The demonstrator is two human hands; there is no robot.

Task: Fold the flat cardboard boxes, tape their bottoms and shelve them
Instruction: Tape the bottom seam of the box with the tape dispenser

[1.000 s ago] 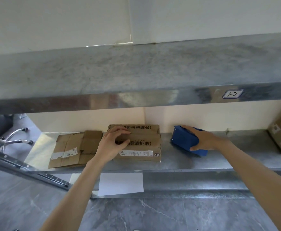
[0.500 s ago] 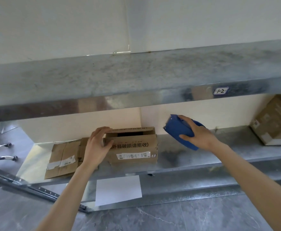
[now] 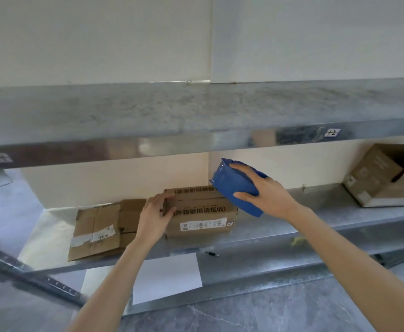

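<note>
Small brown cardboard box with printed text and a white label (image 3: 201,212) sits on the lower metal shelf (image 3: 316,216), near the front edge, flaps facing up. Left grip (image 3: 153,219) is closed on the box's left end, fingers curled over the top corner and thumb on the front face. Right grip (image 3: 268,190) is wrapped around a blue plastic tape dispenser (image 3: 234,185), or so it looks. It's tilted over the box's right end; can't tell if it touches the cardboard.

A flat brown cardboard sheet (image 3: 97,231) lies just left of the box. A second brown carton (image 3: 383,178) sits well apart on the right.

My read: box is folded, taping is about to start.

Risks:
- Box is pinned at one end only. The shelf looks slick, so dispenser drag could pivot or slide the box backward.
- The flap seam doesn't look fully flush. Tape laid now could bridge a gap or run skewed.
- The upper metal shelf (image 3: 196,111) overhangs close above. A raised dispenser could clip its edge.
- Pushing left could shove the box into the flat sheet.
</note>
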